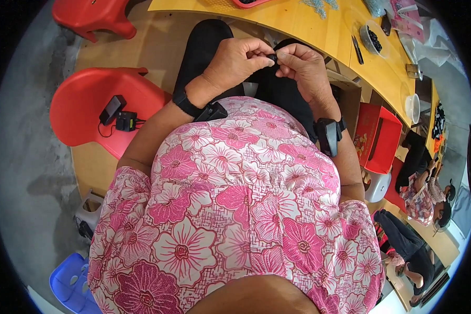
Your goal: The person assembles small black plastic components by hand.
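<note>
Two bare hands meet just past twelve o'clock, above the seated person's dark-trousered lap. The left hand (pixel 236 64) and the right hand (pixel 304 69) both have thumb and finger closed in a pinch on one small black piece (pixel 272 57) (its details are too tiny to make out). Between one and two o'clock, on the yellow table (pixel 332 32), a bowl (pixel 385 48) holds many dark bits beside a black pen-like tool (pixel 357 50). Work on the held piece seems under way, not finished; whether the bowl's contents are done or waiting, I cannot tell.
</note>
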`<state>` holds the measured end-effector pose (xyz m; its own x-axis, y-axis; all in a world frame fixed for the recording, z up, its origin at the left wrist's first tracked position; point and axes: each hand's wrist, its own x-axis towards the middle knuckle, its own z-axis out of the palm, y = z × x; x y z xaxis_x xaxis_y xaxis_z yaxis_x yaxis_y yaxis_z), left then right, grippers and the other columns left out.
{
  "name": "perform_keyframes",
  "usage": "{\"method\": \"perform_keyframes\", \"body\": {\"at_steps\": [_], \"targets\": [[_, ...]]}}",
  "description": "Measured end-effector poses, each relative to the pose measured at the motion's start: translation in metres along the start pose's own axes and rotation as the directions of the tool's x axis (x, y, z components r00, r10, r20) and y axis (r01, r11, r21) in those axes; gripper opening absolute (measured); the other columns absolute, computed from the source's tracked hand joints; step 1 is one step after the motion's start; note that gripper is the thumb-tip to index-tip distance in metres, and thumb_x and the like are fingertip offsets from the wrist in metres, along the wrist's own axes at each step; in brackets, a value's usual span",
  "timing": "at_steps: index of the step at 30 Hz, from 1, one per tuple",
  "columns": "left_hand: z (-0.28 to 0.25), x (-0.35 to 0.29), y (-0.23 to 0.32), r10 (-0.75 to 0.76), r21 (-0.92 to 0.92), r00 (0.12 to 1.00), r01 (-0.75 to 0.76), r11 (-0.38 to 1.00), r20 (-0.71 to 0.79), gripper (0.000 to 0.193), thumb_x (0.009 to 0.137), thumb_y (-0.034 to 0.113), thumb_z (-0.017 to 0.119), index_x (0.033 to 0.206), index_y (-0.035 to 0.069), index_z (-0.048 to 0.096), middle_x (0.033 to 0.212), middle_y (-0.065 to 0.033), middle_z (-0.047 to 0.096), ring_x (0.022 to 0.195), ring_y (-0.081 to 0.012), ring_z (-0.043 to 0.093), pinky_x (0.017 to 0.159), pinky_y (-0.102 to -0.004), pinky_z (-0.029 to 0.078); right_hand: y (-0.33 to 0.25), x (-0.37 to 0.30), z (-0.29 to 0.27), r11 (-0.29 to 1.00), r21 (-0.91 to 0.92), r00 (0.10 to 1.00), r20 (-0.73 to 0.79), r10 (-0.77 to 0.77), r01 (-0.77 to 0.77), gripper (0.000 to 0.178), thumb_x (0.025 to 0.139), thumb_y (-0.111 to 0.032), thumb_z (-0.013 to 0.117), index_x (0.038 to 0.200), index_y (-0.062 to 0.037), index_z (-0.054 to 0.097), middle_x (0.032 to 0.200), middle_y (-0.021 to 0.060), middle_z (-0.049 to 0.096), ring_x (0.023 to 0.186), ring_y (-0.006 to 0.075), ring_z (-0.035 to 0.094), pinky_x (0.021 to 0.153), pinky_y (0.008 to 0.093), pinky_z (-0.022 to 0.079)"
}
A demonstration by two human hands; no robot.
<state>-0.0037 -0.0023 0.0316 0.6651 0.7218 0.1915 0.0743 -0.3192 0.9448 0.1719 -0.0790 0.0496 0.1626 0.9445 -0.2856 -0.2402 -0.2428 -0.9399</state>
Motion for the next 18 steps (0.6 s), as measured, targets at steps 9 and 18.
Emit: {"method": "perform_keyframes", "body": {"at_steps": [9, 18], "targets": [[0.001, -0.001, -0.006, -0.028, -0.04, 1.0, 0.028, 0.999, 0.001, 0.02, 0.08, 0.009, 0.069, 0.098, 0.001, 0.067, 0.078, -0.0016, 0.065, 0.068, -0.0057, 0.057, 0.063, -0.0206, 0.048, 0.004, -0.001, 0.007, 0.997, -0.061, 0.999, -0.018, -0.048, 0.047, 0.006, 0.083, -0.005, 0.067, 0.084, -0.0008, 0.064, 0.072, 0.0029, 0.061, 0.056, 0.0067, 0.054, 0.056, 0.0224, 0.053], [0.002, 0.002, -0.009, -0.064, -0.197, 0.998, 0.067, 0.978, 0.021, 0.019, 0.082, 0.008, 0.067, 0.099, 0.001, 0.067, 0.08, -0.0009, 0.066, 0.072, -0.0045, 0.059, 0.066, -0.0194, 0.048, 0.016, 0.005, 0.0, 0.938, 0.322, 0.988, 0.118, 0.097, -0.13, 0.022, 0.09, -0.026, 0.061, 0.089, -0.0035, 0.058, 0.075, 0.0037, 0.058, 0.059, 0.0091, 0.052, 0.06, 0.0282, 0.053]]}}
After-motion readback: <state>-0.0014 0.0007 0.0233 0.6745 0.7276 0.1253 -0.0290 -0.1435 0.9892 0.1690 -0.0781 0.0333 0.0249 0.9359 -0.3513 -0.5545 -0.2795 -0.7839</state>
